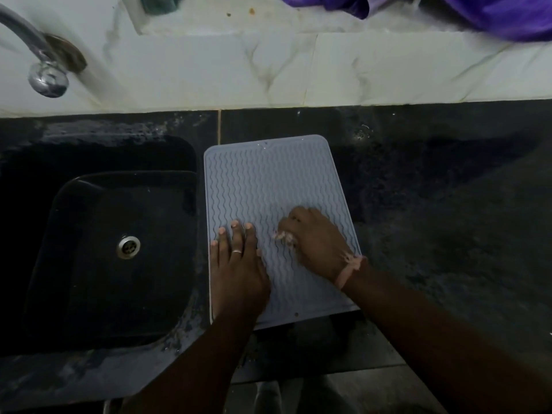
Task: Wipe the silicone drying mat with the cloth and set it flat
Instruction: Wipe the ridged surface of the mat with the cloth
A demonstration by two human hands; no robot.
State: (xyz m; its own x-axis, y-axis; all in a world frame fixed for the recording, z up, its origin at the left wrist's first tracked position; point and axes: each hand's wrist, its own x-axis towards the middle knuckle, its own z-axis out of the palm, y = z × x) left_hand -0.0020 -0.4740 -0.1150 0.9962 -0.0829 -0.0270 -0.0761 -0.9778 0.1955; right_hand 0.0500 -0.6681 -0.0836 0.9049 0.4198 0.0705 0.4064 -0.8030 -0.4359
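Wiping is judged to be under way rather than finished. The silicone drying mat (268, 186), pale grey-blue with wavy ridges, is laid on the dark countertop (433, 204) just beside the black sink (113, 234), its near edge reaching the counter's front edge. The mat's near left corner is pressed down by the left hand (236, 264), whose fingers are laid out straight and flat on the ridges, gripping nothing. A small bunched cloth (285, 238), pale and only partly visible, is clenched in the curled fingers of the right hand (316, 243) and held against the lower middle of the mat. How much of the surface has already been wiped cannot be told, since no clear wet or dry boundary is shown in the dim light; the far half of the mat is uncovered and is judged possibly yet to be covered. The mat appears already to be lying flat, with no curled corner seen, so little beyond lifting both hands away is expected for the final setting down. A tap (44, 73) is seen above the sink, and purple fabric (493, 16) at the top right.
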